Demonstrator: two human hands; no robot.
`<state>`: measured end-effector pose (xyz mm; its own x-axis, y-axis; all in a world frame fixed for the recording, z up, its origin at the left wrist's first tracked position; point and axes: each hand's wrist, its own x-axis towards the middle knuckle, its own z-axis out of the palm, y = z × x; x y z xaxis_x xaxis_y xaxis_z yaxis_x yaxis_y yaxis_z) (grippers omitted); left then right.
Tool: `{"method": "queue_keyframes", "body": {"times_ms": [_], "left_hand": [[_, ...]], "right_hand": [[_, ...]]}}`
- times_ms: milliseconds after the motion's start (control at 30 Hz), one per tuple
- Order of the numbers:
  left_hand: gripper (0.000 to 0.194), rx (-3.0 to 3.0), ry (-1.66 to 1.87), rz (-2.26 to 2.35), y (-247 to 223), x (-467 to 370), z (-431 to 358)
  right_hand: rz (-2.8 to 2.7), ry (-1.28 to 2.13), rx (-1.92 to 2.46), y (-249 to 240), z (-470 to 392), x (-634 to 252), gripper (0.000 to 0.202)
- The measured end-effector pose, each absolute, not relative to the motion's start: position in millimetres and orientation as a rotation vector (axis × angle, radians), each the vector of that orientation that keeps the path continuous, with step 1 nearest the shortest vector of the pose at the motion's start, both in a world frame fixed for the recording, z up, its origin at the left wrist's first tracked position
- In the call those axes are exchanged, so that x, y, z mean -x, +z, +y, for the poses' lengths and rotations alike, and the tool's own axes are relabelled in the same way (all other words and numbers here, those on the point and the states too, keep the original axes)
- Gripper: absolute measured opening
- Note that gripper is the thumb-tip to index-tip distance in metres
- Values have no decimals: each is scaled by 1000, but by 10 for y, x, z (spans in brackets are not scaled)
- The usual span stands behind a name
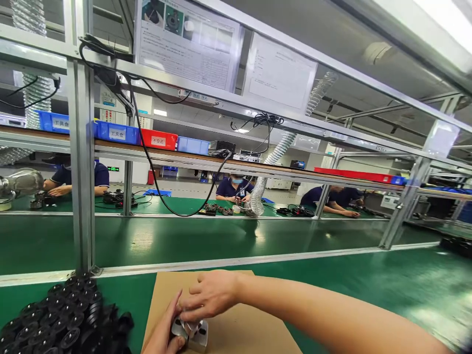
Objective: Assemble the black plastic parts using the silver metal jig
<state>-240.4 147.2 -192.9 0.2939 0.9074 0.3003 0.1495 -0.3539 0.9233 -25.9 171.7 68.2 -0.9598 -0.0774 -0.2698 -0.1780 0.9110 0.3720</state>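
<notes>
Low in the head view, a silver metal block (199,337) with dark slots sits over a sheet of brown cardboard (250,329). My left hand (165,325) grips its left side, thumb in front and fingers behind. From the right, my right hand (211,297) reaches over with its fingers bent down and closed onto the top of the block. Those fingers cover part of the metal, so any small piece under them is hidden. To the left of my left hand lies a heap of round black parts (51,319) with shiny centres.
The cardboard lies on a green bench top (368,280). An aluminium post (83,196) stands behind the black heap. A shelf ahead carries blue bins (116,132) and a red bin (158,140). A black cable (158,191) hangs below it. Several people work at benches beyond.
</notes>
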Motion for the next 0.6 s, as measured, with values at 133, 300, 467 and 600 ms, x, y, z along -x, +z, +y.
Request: {"method": "queue_keyframes", "body": {"times_ms": [133,300,467,600], "left_hand": [[106,-1755,1130,934,-1959,2391,1518],[105,-1741,1106,932,-1747,2408,1433],[108,-1645,1066,1083,-1373,2342,1189],[101,-1570,1034,1187,-1123,2280,1022]], "right_hand": [[2707,552,449,707,1886,412,38],[2547,470,642,653,2026,672,19],[2575,406,633,568,2069,739,24],[2719,361,435,472,2029,635,40]]}}
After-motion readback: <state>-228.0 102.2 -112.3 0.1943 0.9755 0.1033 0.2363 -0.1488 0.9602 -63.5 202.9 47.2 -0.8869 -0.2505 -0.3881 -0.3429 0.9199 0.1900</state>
